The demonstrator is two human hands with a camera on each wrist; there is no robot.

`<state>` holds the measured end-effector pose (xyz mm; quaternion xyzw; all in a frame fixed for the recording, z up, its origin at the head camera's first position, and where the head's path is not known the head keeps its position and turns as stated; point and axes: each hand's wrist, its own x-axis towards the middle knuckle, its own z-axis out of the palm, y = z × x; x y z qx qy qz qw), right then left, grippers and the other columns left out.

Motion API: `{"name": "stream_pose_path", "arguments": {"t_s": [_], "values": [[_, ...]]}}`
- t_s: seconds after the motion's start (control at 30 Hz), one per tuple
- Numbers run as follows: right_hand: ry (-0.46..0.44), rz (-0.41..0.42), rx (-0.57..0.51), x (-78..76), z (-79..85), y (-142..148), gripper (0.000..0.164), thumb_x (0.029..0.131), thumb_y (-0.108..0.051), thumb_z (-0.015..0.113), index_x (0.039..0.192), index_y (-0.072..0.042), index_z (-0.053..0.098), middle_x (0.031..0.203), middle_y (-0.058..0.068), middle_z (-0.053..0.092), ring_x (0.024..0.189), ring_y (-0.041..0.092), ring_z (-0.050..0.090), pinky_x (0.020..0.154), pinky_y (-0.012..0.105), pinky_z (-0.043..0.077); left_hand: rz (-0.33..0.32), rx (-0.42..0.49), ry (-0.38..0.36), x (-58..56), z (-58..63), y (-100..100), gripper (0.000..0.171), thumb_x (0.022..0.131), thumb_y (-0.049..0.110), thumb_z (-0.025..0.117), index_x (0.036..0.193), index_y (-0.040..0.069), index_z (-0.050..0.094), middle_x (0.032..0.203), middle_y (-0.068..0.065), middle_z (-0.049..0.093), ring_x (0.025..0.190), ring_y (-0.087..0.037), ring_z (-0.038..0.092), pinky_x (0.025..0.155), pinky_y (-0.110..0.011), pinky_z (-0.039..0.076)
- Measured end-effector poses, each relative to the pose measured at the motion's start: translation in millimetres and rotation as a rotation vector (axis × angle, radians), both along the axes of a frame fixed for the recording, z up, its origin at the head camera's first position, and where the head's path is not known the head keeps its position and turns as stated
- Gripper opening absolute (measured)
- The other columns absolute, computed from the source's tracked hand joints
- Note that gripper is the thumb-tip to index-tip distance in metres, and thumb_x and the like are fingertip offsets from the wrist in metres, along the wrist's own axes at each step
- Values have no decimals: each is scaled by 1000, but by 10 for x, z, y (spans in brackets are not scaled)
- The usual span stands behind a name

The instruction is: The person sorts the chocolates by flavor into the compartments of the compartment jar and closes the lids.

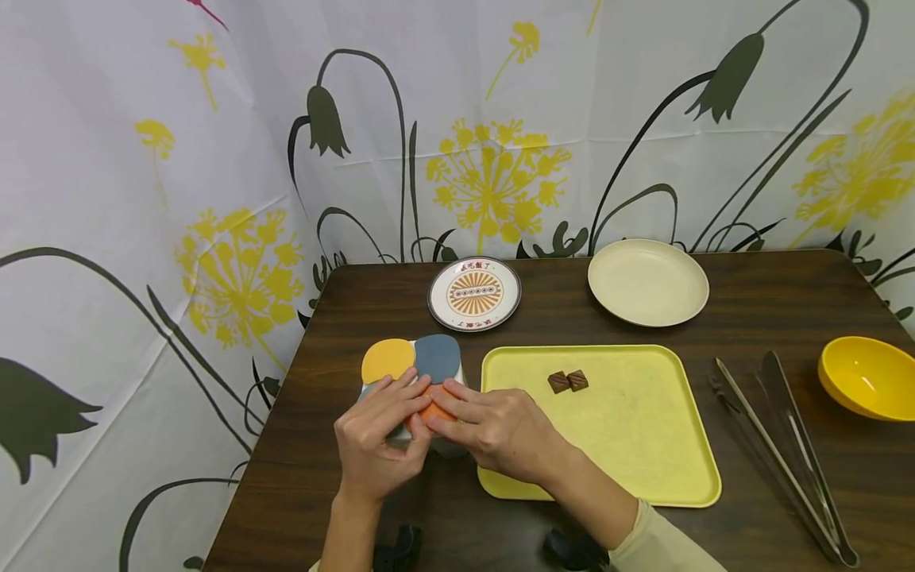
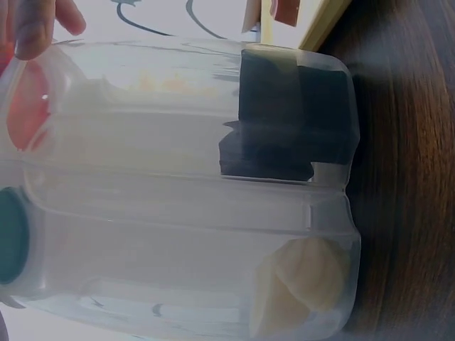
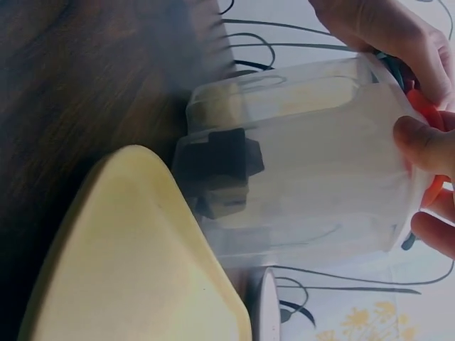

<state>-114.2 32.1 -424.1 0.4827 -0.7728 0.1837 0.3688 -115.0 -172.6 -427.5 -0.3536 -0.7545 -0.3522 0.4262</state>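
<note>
A clear plastic container (image 2: pixel 163 234) with several compartments stands on the table, left of the yellow tray. Its top carries a yellow lid (image 1: pixel 387 360), a blue-grey lid (image 1: pixel 438 357) and an orange lid (image 1: pixel 434 407). My left hand (image 1: pixel 382 429) holds the orange lid from the left, thumb at its near edge and fingers across the top. From the right, my right hand (image 1: pixel 496 429) grips the same lid with its thumb and fingertips. Dark wrapped pieces (image 2: pixel 284 117) and pale round pieces (image 2: pixel 306 280) lie at the container's bottom. The hands partly hide the orange lid.
Two brown chocolates (image 1: pixel 568 381) lie on the yellow tray (image 1: pixel 622 445). Behind are a patterned plate (image 1: pixel 475 314) and a cream oval plate (image 1: pixel 648 282). Metal tongs (image 1: pixel 793 469) and a yellow bowl (image 1: pixel 868 381) sit at the right. A patterned curtain (image 1: pixel 486 95) hangs behind the table.
</note>
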Motion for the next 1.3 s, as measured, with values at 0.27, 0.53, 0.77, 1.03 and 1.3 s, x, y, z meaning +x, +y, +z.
{"name": "stream_pose_path", "arguments": {"t_s": [0.27,0.53,0.77,1.03,1.3], "values": [[-3,-17,27,-2,19,5,37,79,-8,79,115,-16,75,120,2,69,113,16,63,81,25,55,13,-10,-20,-10,-15,0,23,73,9,62,88,3,79,97,-10,75,91,-32,72,92,-45,52],[-36,-18,22,1,17,0,37,80,-10,79,116,-19,75,121,-1,68,114,12,62,79,23,55,28,-7,-1,1,-48,-16,23,74,11,62,88,4,79,96,-9,75,90,-31,72,90,-45,53],[-120,10,-29,4,42,21,36,80,-22,82,116,-19,75,120,-3,68,116,9,60,82,22,54,34,-1,5,0,-40,-17,23,77,12,62,89,4,79,97,-9,75,90,-31,72,90,-45,53],[-402,93,-87,6,121,103,33,81,-21,81,113,-15,76,119,-2,69,120,10,58,91,27,51,55,16,23,-18,-30,11,21,78,14,64,88,3,79,95,-9,75,89,-30,72,87,-45,54],[-483,78,-149,-93,105,138,40,91,-3,64,129,-14,66,144,3,52,136,20,44,104,35,43,56,17,48,-29,-19,15,17,76,11,65,84,3,79,93,-9,75,86,-29,73,83,-47,55]]}}
